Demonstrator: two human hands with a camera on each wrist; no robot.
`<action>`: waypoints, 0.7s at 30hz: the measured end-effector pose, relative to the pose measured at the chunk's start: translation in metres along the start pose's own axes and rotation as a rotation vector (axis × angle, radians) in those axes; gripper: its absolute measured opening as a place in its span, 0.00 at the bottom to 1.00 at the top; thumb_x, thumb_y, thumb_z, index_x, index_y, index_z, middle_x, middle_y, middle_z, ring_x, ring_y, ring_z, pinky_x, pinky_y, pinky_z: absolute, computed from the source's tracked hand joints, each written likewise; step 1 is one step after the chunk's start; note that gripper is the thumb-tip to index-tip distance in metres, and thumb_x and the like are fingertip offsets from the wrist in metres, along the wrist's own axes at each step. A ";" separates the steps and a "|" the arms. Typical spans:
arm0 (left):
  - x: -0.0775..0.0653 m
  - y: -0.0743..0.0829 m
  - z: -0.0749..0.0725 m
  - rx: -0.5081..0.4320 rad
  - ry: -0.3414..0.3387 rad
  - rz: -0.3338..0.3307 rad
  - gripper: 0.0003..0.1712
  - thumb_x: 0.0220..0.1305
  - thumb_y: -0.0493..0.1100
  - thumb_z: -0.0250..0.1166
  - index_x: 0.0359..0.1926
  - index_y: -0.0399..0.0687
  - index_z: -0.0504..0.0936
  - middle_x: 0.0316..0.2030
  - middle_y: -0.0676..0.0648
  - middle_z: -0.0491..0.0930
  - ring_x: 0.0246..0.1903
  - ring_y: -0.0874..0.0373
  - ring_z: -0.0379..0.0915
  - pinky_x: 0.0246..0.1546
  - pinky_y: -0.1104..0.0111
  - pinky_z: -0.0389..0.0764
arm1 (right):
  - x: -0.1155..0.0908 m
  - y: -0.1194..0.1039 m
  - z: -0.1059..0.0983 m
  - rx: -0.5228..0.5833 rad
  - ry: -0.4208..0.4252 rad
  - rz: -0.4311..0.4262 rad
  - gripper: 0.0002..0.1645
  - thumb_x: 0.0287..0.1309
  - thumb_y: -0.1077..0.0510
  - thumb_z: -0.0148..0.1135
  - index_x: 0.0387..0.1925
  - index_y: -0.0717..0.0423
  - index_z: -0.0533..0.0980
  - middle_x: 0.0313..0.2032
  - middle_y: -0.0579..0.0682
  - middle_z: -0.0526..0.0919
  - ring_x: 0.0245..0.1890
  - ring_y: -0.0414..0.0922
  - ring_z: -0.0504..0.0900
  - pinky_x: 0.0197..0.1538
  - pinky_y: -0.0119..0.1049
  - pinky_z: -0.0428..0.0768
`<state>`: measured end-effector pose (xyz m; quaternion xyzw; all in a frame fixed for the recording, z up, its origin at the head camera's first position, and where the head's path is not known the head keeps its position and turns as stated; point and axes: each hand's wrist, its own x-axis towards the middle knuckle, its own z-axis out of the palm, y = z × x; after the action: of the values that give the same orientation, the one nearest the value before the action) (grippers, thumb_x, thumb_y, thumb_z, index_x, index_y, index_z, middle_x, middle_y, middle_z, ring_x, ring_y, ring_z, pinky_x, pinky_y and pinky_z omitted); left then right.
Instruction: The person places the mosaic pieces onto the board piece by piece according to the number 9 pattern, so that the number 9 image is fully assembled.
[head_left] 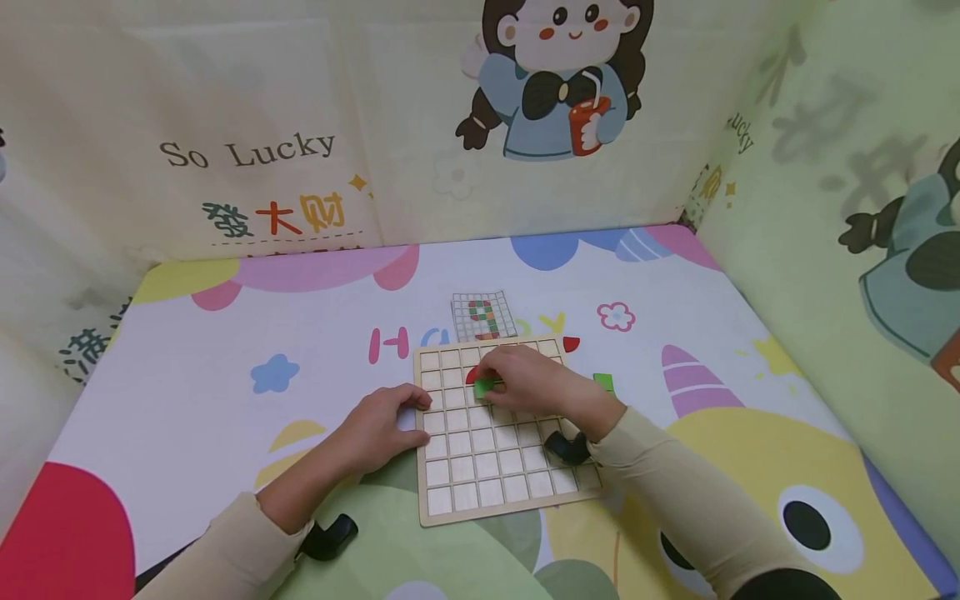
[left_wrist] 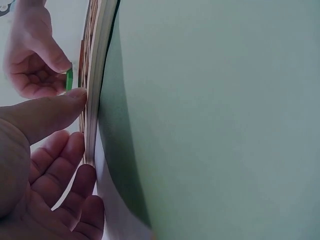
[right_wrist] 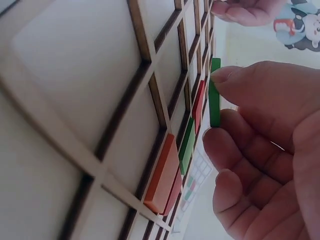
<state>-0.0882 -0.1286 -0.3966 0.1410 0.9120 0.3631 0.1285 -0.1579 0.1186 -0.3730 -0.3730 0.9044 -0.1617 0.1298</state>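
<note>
The right hand (head_left: 528, 381) pinches a green tile (right_wrist: 215, 97) over a gridded board (head_left: 459, 443); the left hand (head_left: 379, 429), fingers loosely spread, touches the board's nine-o'clock edge.

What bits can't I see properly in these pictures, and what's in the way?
Head view: some squares of the wooden board, hidden under the right hand.
Head view: the little squares on the patterned card, too small to count surely.
Head view: the cartoon figure at the top, its head cut off by the picture's edge.
Left wrist view: the board's squares, because it is seen nearly edge-on.
</note>
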 end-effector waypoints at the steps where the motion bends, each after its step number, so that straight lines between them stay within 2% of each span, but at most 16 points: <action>1: 0.000 0.000 0.000 -0.001 0.000 0.000 0.20 0.57 0.38 0.75 0.51 0.45 0.80 0.45 0.53 0.80 0.52 0.48 0.71 0.58 0.53 0.72 | 0.001 -0.001 0.000 -0.002 -0.005 0.002 0.12 0.62 0.57 0.68 0.47 0.55 0.81 0.40 0.45 0.82 0.43 0.44 0.77 0.54 0.40 0.76; 15: 0.000 0.000 0.001 -0.011 0.001 -0.019 0.21 0.57 0.39 0.75 0.50 0.46 0.81 0.44 0.53 0.80 0.52 0.49 0.71 0.58 0.53 0.72 | 0.006 -0.006 0.006 -0.004 -0.052 0.040 0.15 0.62 0.59 0.68 0.49 0.57 0.80 0.42 0.46 0.82 0.44 0.45 0.79 0.54 0.39 0.76; 21: 0.001 -0.001 0.002 -0.011 0.005 -0.007 0.21 0.56 0.38 0.75 0.50 0.45 0.81 0.43 0.53 0.80 0.51 0.49 0.72 0.57 0.53 0.72 | 0.006 -0.009 0.007 -0.020 -0.046 0.019 0.15 0.62 0.59 0.68 0.50 0.58 0.81 0.43 0.47 0.83 0.45 0.45 0.80 0.55 0.39 0.76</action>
<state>-0.0891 -0.1278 -0.3989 0.1359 0.9108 0.3680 0.1283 -0.1541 0.1066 -0.3766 -0.3692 0.9062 -0.1430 0.1484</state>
